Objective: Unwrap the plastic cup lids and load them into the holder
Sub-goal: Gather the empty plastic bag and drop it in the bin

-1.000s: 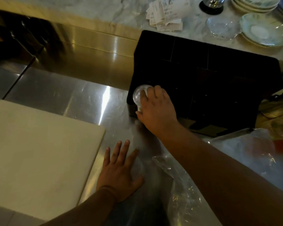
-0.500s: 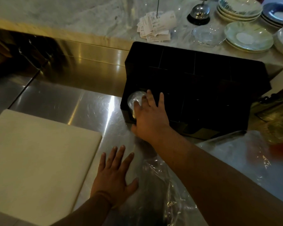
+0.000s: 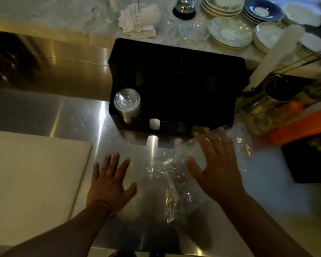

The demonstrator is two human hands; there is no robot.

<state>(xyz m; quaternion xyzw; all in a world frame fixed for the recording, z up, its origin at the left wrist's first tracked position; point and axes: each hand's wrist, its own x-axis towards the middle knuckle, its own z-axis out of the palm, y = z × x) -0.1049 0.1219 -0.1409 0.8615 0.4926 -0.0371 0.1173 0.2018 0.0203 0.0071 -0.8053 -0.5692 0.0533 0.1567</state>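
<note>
The stack of clear lids [image 3: 127,102] is sitting in the front left compartment of the black holder [image 3: 176,75], which is standing at the far edge of the steel worktop [image 3: 78,115]. Both hands are spread wide and holding nothing: the left hand [image 3: 109,184] is lying flat on the bare steel, while the right hand [image 3: 214,164] is hovering over, or perhaps pressing on, the crumpled plastic wrap [image 3: 172,175].

The loose wrap is looking slippery on polished steel, so a sweeping grab could be sending it toward the near edge and off. A careless reach could also be knocking the lid stack, which is rising above its slot.

Paper slips [image 3: 139,20] beyond the holder are carrying print, but it is too small to read; no brand is showing anywhere.
</note>
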